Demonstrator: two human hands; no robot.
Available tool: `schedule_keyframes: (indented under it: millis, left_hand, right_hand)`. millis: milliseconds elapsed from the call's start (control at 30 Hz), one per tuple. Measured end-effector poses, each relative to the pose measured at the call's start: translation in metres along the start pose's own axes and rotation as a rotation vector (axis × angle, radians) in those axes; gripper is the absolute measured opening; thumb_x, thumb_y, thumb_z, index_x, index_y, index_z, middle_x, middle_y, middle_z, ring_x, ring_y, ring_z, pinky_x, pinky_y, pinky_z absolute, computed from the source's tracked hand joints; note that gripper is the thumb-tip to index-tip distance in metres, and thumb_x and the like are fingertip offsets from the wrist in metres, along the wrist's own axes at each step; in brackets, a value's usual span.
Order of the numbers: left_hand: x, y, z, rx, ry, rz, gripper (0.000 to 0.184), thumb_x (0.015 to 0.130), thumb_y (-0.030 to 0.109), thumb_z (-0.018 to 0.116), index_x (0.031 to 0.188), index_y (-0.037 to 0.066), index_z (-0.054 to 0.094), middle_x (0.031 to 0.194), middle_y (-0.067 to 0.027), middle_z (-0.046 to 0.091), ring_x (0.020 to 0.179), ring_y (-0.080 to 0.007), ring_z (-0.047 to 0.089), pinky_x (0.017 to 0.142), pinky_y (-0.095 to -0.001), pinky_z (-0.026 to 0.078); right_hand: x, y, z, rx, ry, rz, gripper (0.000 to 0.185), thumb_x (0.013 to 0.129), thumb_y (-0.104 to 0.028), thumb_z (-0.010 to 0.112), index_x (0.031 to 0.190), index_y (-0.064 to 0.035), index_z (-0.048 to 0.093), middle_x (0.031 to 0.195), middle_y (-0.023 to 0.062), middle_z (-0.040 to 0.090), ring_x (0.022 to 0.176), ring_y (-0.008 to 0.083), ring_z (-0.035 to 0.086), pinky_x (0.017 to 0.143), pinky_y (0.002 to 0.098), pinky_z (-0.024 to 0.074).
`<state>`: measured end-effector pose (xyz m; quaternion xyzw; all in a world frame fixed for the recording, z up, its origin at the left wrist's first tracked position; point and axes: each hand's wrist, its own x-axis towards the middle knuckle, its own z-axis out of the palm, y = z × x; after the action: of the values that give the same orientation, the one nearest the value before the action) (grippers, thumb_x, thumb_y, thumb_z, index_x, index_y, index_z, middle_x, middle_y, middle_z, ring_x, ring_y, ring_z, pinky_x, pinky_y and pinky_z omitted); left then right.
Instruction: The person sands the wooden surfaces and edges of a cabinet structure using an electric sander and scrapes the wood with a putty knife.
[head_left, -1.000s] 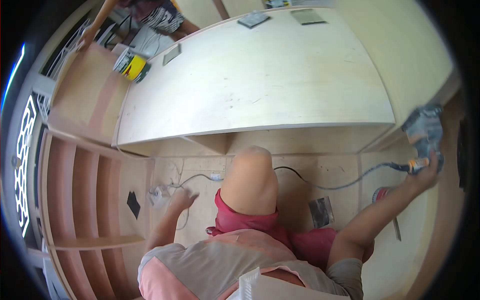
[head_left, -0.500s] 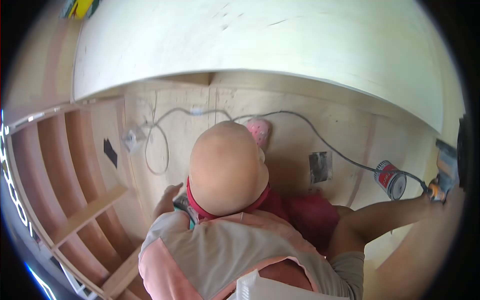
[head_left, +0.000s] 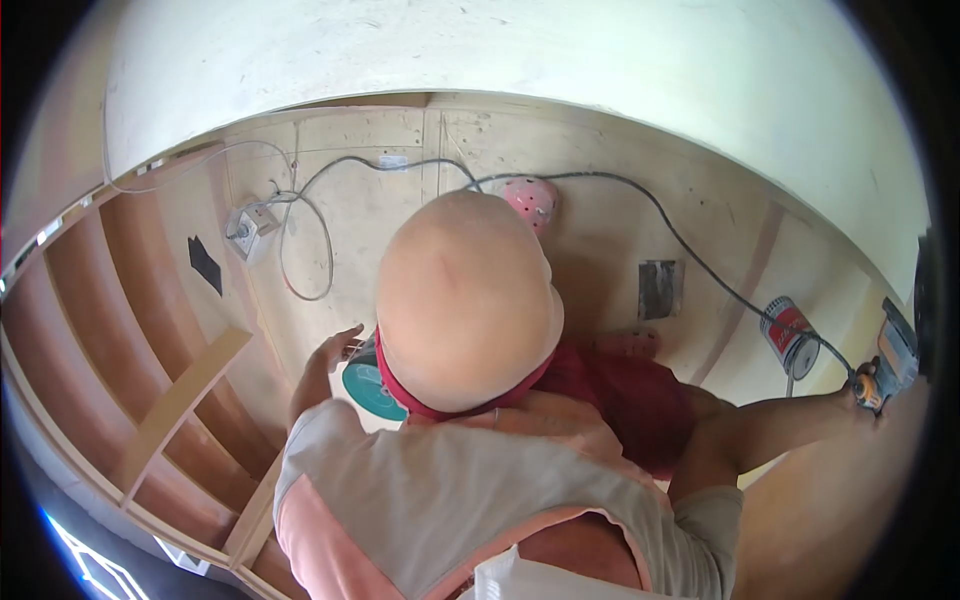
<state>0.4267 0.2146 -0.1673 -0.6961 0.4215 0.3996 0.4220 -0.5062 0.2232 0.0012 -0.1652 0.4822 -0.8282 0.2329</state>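
Red cloth of the shorts (head_left: 640,410) bunches behind the raised knee (head_left: 465,300), so the knee itself hides much of what lies close to it. Just left of the knee is a round teal-faced thing (head_left: 372,390), tilted and partly covered; the left hand (head_left: 328,358) is beside it with fingers stretched forward, though I cannot tell whether they grip it. If that hold is only a light touch, the thing could roll or tip out of sight against the leg.

Just beyond the knee, a dark cord (head_left: 590,175) runs close by a pink shoe (head_left: 530,200). A shifted foot could catch it and jerk the far end. Farther out, right of the knee, the cord crosses in front of a red-labelled can (head_left: 788,335) — a pull there could drag or topple it.

Well out to the right of the knee is the corded power tool (head_left: 897,345), in the right hand (head_left: 866,395), whose fingers are curled around its body. It looks worn and dusty: a grey-blue flat head, darker edges, an orange patch near the cord end. That head points up near the edge of the pale panel (head_left: 500,50) beyond the knee — a careless swing could scuff it.
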Motion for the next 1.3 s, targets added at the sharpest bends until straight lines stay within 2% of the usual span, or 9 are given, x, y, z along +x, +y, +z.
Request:
schedule_keyframes:
  millis: [567, 767, 800, 833, 933, 967, 1100, 1167, 1300]
  left_hand:
    - [-0.060, 0.177, -0.028, 0.231, -0.119, 0.600, 0.053, 0.080, 0.047, 0.063, 0.103, 0.000, 0.067, 0.105, -0.0263, 0.064, 0.100, -0.0339, 0.063, 0.086, -0.0422, 0.048]
    - [-0.043, 0.200, -0.082, 0.457, 0.002, 0.855, 0.052, 0.081, 0.046, 0.063, 0.104, 0.000, 0.067, 0.104, -0.0259, 0.065, 0.100, -0.0331, 0.064, 0.086, -0.0419, 0.048]
    - [-0.036, 0.203, -0.093, 0.492, 0.033, 0.906, 0.052, 0.081, 0.046, 0.063, 0.104, 0.000, 0.067, 0.104, -0.0258, 0.065, 0.100, -0.0330, 0.064, 0.086, -0.0418, 0.048]
    - [-0.030, 0.204, -0.107, 0.525, 0.057, 0.964, 0.051, 0.081, 0.046, 0.063, 0.104, 0.000, 0.067, 0.104, -0.0257, 0.065, 0.100, -0.0328, 0.064, 0.086, -0.0417, 0.048]
    - [-0.018, 0.204, -0.160, 0.564, 0.119, 1.176, 0.051, 0.081, 0.045, 0.063, 0.104, 0.000, 0.067, 0.104, -0.0255, 0.065, 0.099, -0.0324, 0.064, 0.086, -0.0416, 0.048]
    - [-0.022, 0.201, -0.181, 0.541, 0.144, 1.236, 0.051, 0.081, 0.045, 0.063, 0.104, 0.000, 0.067, 0.104, -0.0255, 0.065, 0.099, -0.0323, 0.064, 0.086, -0.0415, 0.048]
    - [-0.130, 0.232, -0.265, 0.358, 0.278, 1.050, 0.042, 0.082, 0.037, 0.065, 0.103, 0.001, 0.067, 0.093, -0.0205, 0.069, 0.086, -0.0247, 0.069, 0.074, -0.0359, 0.052]
    - [-0.187, 0.242, -0.290, 0.101, 0.414, 1.151, 0.027, 0.085, 0.024, 0.063, 0.100, 0.002, 0.066, 0.075, -0.0143, 0.069, 0.066, -0.0240, 0.068, 0.072, -0.0356, 0.051]
    - [-0.234, 0.300, -0.301, -0.270, 0.811, 1.477, 0.028, 0.086, 0.019, 0.065, 0.104, -0.002, 0.063, 0.075, -0.0113, 0.064, 0.067, -0.0197, 0.058, 0.069, -0.0328, 0.049]
  right_hand:
    - [-0.051, 0.056, -0.002, 0.340, 0.102, 0.386, 0.061, 0.075, -0.016, 0.058, 0.127, 0.0076, 0.038, 0.123, 0.0284, 0.044, 0.116, 0.0426, 0.045, 0.083, 0.0502, 0.0495]
    - [-0.077, 0.066, 0.035, 0.020, 0.370, 0.113, 0.039, 0.076, -0.016, 0.055, 0.110, 0.0030, 0.049, 0.097, 0.0168, 0.058, 0.088, 0.0292, 0.061, 0.068, 0.0372, 0.0551]
    - [-0.075, 0.075, 0.014, 0.161, 0.228, 0.117, 0.039, 0.081, -0.020, 0.053, 0.111, 0.0048, 0.049, 0.106, 0.0186, 0.058, 0.094, 0.0316, 0.061, 0.077, 0.0463, 0.0546]
    - [-0.083, 0.079, 0.047, -0.050, 0.514, 0.065, 0.040, 0.080, -0.022, 0.057, 0.112, 0.0013, 0.051, 0.109, 0.0169, 0.058, 0.097, 0.0295, 0.060, 0.079, 0.0433, 0.0540]
    - [-0.084, 0.108, 0.056, -0.272, 0.458, -0.313, 0.038, 0.070, -0.006, 0.067, 0.107, -0.0089, 0.056, 0.096, 0.0085, 0.059, 0.087, 0.0221, 0.059, 0.070, 0.0369, 0.0521]
    - [-0.085, 0.061, 0.112, 0.069, 0.624, 0.051, 0.032, 0.070, -0.003, 0.065, 0.101, -0.0058, 0.057, 0.090, 0.0080, 0.059, 0.080, 0.0208, 0.060, 0.067, 0.0344, 0.0513]
    - [-0.090, 0.016, 0.168, 0.075, 0.610, -0.189, 0.019, 0.071, -0.004, 0.064, 0.087, -0.0031, 0.055, 0.081, 0.0071, 0.058, 0.072, 0.0188, 0.058, 0.061, 0.0313, 0.0481]
    - [-0.082, -0.013, 0.181, 0.189, 0.543, -0.211, 0.028, 0.064, 0.004, 0.064, 0.088, -0.0037, 0.052, 0.078, 0.0080, 0.054, 0.067, 0.0192, 0.056, 0.056, 0.0317, 0.0474]
    - [-0.079, -0.047, 0.185, 0.133, 0.475, -0.290, 0.031, 0.062, 0.003, 0.066, 0.089, -0.0024, 0.053, 0.079, 0.0092, 0.055, 0.070, 0.0207, 0.057, 0.061, 0.0326, 0.0488]
